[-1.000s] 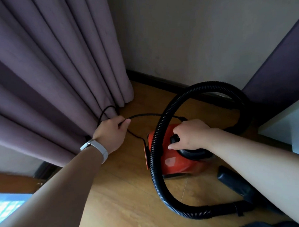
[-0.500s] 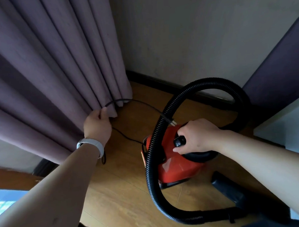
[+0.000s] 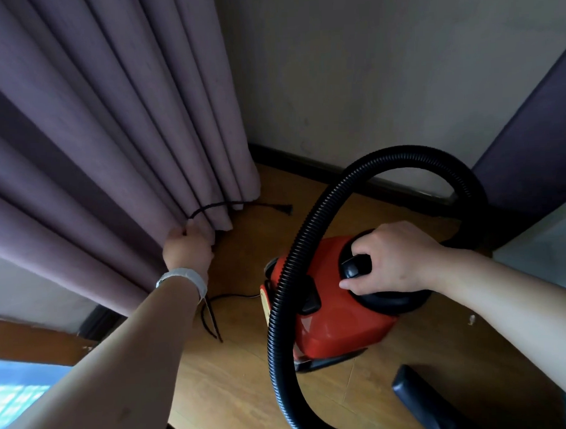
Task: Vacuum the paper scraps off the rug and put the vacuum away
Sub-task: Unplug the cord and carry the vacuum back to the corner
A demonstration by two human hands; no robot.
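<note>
Gripping the black power cord (image 3: 214,205) against the curtain (image 3: 109,131), the left hand (image 3: 187,247) looks to be gathering slack, the plug (image 3: 284,209) lying loose just beyond it. Right of it, the right hand (image 3: 397,258) clasps the top handle (image 3: 353,267) of the red vacuum (image 3: 331,319), likely steadying it for stowing. No lettering is readable anywhere on it.

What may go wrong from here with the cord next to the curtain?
The thin black power cord, gripped by the left hand, lies across the purple curtain folds and may snag them. Its free plug may whip about. The black ribbed hose over the red vacuum could tangle it.
</note>
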